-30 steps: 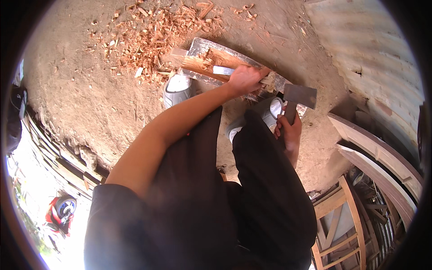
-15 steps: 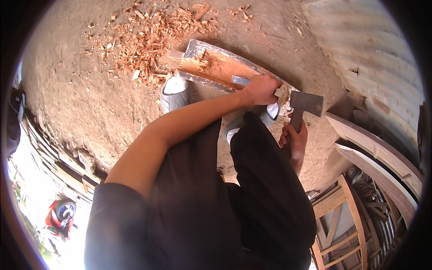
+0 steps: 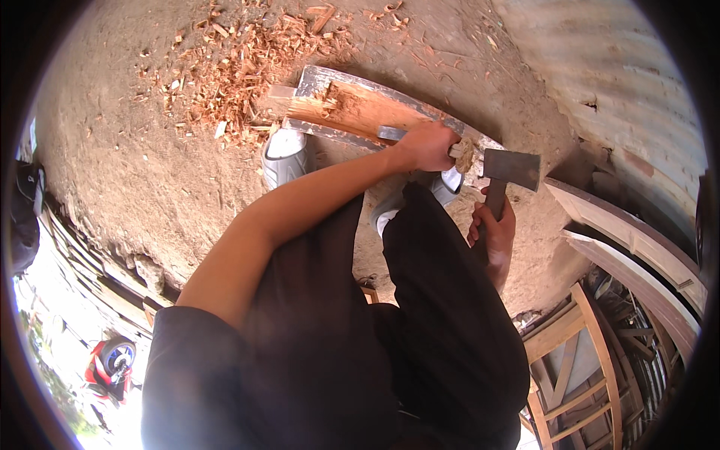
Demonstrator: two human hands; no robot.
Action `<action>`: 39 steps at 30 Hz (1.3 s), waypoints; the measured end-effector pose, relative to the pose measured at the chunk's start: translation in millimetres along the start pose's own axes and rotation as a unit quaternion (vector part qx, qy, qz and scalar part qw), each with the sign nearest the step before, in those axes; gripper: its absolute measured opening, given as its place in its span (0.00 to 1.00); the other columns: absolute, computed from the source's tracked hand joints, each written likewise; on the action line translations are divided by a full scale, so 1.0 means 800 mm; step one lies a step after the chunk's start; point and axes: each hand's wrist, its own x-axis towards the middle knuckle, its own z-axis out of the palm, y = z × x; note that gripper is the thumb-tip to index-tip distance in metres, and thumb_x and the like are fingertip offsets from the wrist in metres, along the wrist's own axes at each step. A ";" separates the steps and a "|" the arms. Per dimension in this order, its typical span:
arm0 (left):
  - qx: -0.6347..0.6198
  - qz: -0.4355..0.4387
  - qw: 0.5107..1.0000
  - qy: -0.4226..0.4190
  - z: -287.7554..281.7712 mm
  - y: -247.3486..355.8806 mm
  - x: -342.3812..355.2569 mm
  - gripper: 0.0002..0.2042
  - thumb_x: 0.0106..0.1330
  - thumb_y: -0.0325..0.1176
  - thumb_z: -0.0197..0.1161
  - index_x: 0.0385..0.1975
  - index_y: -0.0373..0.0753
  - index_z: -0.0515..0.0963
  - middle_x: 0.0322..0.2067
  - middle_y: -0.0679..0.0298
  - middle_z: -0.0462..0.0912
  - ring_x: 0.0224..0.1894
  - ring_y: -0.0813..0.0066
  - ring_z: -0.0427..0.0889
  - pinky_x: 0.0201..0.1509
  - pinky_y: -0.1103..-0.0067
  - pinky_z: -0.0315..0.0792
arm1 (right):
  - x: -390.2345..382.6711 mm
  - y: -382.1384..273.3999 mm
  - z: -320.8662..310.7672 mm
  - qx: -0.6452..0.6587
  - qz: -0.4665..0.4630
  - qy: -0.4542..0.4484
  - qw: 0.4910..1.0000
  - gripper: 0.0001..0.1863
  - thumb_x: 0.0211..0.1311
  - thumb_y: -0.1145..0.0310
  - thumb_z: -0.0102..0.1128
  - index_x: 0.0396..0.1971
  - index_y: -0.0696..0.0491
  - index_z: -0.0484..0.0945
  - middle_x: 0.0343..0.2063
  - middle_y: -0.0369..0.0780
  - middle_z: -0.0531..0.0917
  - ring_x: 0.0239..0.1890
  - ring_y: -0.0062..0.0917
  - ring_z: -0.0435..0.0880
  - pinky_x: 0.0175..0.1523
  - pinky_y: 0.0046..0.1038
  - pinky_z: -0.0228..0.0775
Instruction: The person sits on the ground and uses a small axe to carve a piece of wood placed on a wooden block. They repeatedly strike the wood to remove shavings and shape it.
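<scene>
so the long wooden piece with flaky grey-white painted edges and a bare orange-brown hollow (image 3: pixel 375 111) is lying on the brown dirt ground (image 3: pixel 172 195), in front of the person's feet. left hand (image 3: pixel 433 146) is wrapped tight round the worn wooden handle of a flat silver-bladed chisel (image 3: pixel 391 133), blade over the hollow, pointing to the wood's left end. can't tell if the tip's touching. right hand (image 3: pixel 496 226) has its fingers closed round the handle of a dark grey axe-shaped tool with a broad metal head (image 3: pixel 512 169), head up by the wood's right end. curly orange wood shavings (image 3: pixel 240 82) are heaped past its left end, and a pale corrugated metal sheet (image 3: pixel 600 75) runs along the ground's right edge.
</scene>
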 end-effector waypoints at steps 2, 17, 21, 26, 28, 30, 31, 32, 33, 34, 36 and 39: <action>-0.010 0.008 1.000 -0.021 0.000 -0.001 -0.003 0.14 0.48 0.37 0.70 0.34 0.38 0.85 0.28 0.49 0.87 0.38 0.45 0.88 0.46 0.57 0.81 | -0.004 -0.001 -0.002 -0.001 -0.013 0.011 1.000 0.19 0.66 0.74 0.62 0.55 0.55 0.70 0.19 0.36 0.72 0.12 0.22 0.71 0.16 0.27 0.63; -0.011 0.055 0.993 0.108 0.012 -0.012 -0.003 0.12 0.50 0.39 0.70 0.34 0.44 0.84 0.23 0.51 0.85 0.31 0.47 0.86 0.37 0.57 0.79 | -0.006 0.026 0.021 0.081 -0.113 0.020 0.990 0.19 0.64 0.78 0.59 0.54 0.57 0.69 0.21 0.37 0.73 0.11 0.21 0.71 0.15 0.25 0.64; -0.015 0.026 0.994 0.102 0.010 -0.013 -0.002 0.11 0.50 0.38 0.69 0.34 0.45 0.84 0.24 0.51 0.85 0.31 0.47 0.86 0.36 0.56 0.79 | 0.001 0.015 0.008 -0.067 -0.058 -0.037 0.995 0.19 0.64 0.78 0.57 0.54 0.58 0.67 0.18 0.36 0.71 0.11 0.21 0.71 0.15 0.25 0.64; -0.003 0.010 0.995 0.099 0.017 -0.014 0.005 0.11 0.50 0.38 0.70 0.33 0.45 0.84 0.23 0.51 0.84 0.31 0.47 0.86 0.35 0.56 0.78 | 0.002 0.011 0.005 0.028 -0.095 -0.013 0.995 0.19 0.64 0.79 0.56 0.54 0.57 0.68 0.19 0.37 0.72 0.11 0.20 0.70 0.16 0.25 0.63; -0.001 0.013 0.994 0.112 0.021 -0.018 0.001 0.11 0.49 0.38 0.69 0.33 0.44 0.83 0.22 0.51 0.84 0.30 0.48 0.86 0.35 0.56 0.78 | 0.008 0.023 0.017 -0.004 -0.088 -0.007 0.996 0.19 0.63 0.79 0.56 0.54 0.56 0.68 0.20 0.37 0.73 0.11 0.19 0.70 0.15 0.25 0.64; 0.003 0.018 0.994 0.110 0.019 -0.017 0.002 0.11 0.49 0.38 0.69 0.32 0.44 0.83 0.22 0.52 0.84 0.30 0.48 0.86 0.34 0.56 0.78 | 0.010 0.016 0.014 -0.062 -0.043 -0.036 0.996 0.18 0.63 0.79 0.56 0.53 0.56 0.69 0.22 0.36 0.74 0.11 0.19 0.71 0.15 0.25 0.64; 0.005 0.018 0.995 0.101 0.020 -0.016 0.000 0.10 0.49 0.37 0.69 0.32 0.44 0.82 0.22 0.52 0.83 0.29 0.48 0.86 0.34 0.56 0.78 | 0.007 0.007 0.005 -0.047 -0.028 -0.043 0.998 0.18 0.63 0.79 0.57 0.53 0.56 0.69 0.22 0.36 0.74 0.11 0.19 0.71 0.16 0.25 0.64; 0.007 0.017 0.996 0.090 0.022 -0.015 -0.004 0.10 0.49 0.37 0.69 0.31 0.44 0.82 0.21 0.52 0.83 0.29 0.48 0.86 0.33 0.56 0.77 | 0.003 0.005 -0.002 -0.030 -0.011 -0.052 0.998 0.18 0.63 0.80 0.57 0.53 0.56 0.69 0.22 0.36 0.74 0.11 0.19 0.71 0.16 0.25 0.64; 0.013 0.019 0.995 0.101 0.022 -0.016 -0.003 0.10 0.50 0.37 0.69 0.31 0.44 0.82 0.21 0.52 0.83 0.29 0.48 0.86 0.33 0.56 0.77 | 0.006 0.010 -0.004 -0.014 -0.053 -0.041 0.998 0.19 0.63 0.79 0.58 0.53 0.56 0.69 0.21 0.36 0.73 0.12 0.20 0.72 0.16 0.26 0.64; 0.019 0.022 0.993 0.112 0.023 -0.017 0.002 0.10 0.50 0.37 0.69 0.31 0.44 0.82 0.21 0.52 0.83 0.29 0.48 0.86 0.33 0.56 0.77 | 0.009 0.020 0.003 0.006 -0.067 -0.011 0.998 0.19 0.63 0.79 0.58 0.54 0.56 0.69 0.21 0.36 0.73 0.12 0.20 0.72 0.16 0.26 0.65; 0.026 0.026 0.991 0.126 0.024 -0.020 0.001 0.09 0.50 0.37 0.68 0.31 0.45 0.82 0.21 0.52 0.83 0.29 0.48 0.86 0.33 0.55 0.77 | 0.015 0.040 0.022 0.046 -0.095 0.051 0.993 0.20 0.63 0.78 0.59 0.55 0.56 0.69 0.20 0.36 0.73 0.12 0.20 0.72 0.16 0.26 0.65; 0.041 0.024 0.991 0.126 0.023 -0.028 0.001 0.09 0.51 0.37 0.68 0.31 0.45 0.82 0.21 0.53 0.83 0.29 0.48 0.86 0.33 0.55 0.77 | 0.023 0.037 0.008 -0.065 -0.044 -0.015 0.997 0.21 0.62 0.78 0.59 0.55 0.55 0.70 0.20 0.35 0.73 0.12 0.21 0.72 0.16 0.25 0.65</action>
